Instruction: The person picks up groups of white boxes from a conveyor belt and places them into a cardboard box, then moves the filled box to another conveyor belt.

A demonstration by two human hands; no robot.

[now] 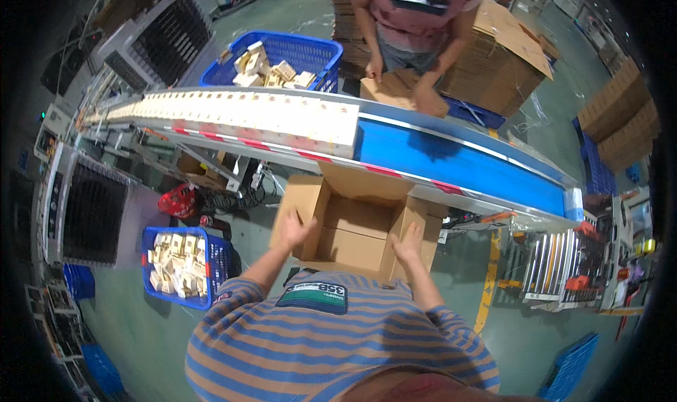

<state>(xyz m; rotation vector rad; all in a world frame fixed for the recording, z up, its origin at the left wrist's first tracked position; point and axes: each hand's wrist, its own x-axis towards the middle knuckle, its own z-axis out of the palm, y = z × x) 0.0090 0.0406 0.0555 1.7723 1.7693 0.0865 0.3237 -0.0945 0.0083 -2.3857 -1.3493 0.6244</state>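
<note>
In front of my body is an empty brown cardboard box point(356, 243), its top folded out and its bottom seam showing. My left hand point(293, 231) rests on the left flap, thumb and fingers apart. On the right flap lies my right hand point(407, 245), also with its fingers spread. Just beyond the box runs a conveyor with a blue belt point(458, 156). A tight row of small white cartons point(261, 116) fills its left and middle part, ending right above the box.
Across the conveyor a person handles a piece of cardboard point(395, 88). Blue baskets of loose small cartons stand behind the conveyor point(328, 53) and on the floor at left point(176, 302). A large carton point(493, 63) stands at back right, and a roller table point(564, 264) at right.
</note>
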